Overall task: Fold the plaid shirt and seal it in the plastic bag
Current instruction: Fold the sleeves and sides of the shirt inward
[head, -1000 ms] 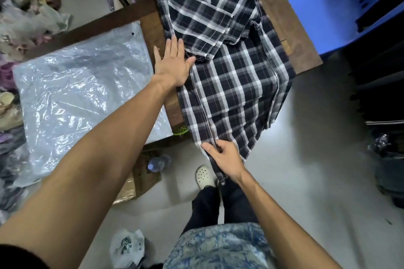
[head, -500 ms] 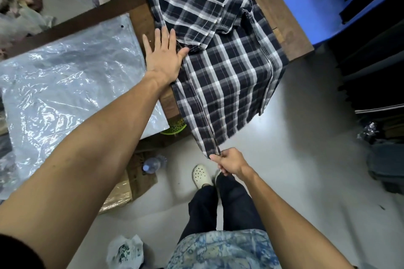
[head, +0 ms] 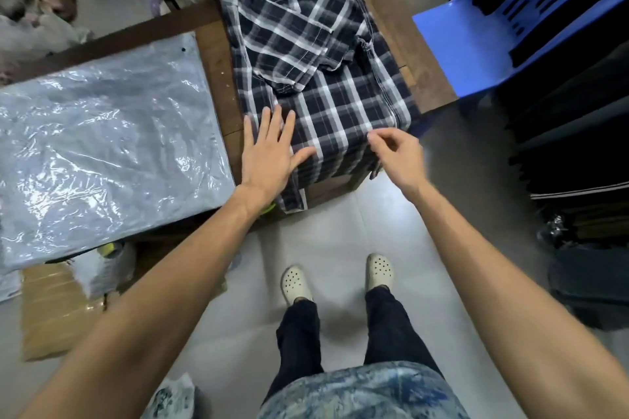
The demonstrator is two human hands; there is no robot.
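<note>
The dark blue and white plaid shirt (head: 326,78) lies on the brown wooden table (head: 401,37), sleeves folded in, its hem folded up at the table's near edge. My left hand (head: 272,153) lies flat, fingers spread, on the shirt's near left part. My right hand (head: 398,153) hovers at the near right corner of the folded hem, fingers loosely curled and apart, holding nothing. The clear plastic bag (head: 102,143) lies flat on the table to the left of the shirt, beside my left hand.
A blue plastic chair (head: 493,31) stands to the right of the table. Dark garments (head: 578,133) hang or pile at far right. Cardboard (head: 58,309) and bags lie on the floor under the table's left side. My feet in white clogs (head: 296,282) stand on the tiled floor.
My right hand lifted the hanging hem up onto the table and let it go. My left hand slid down from the shirt's left edge near the sleeve to its near part.
</note>
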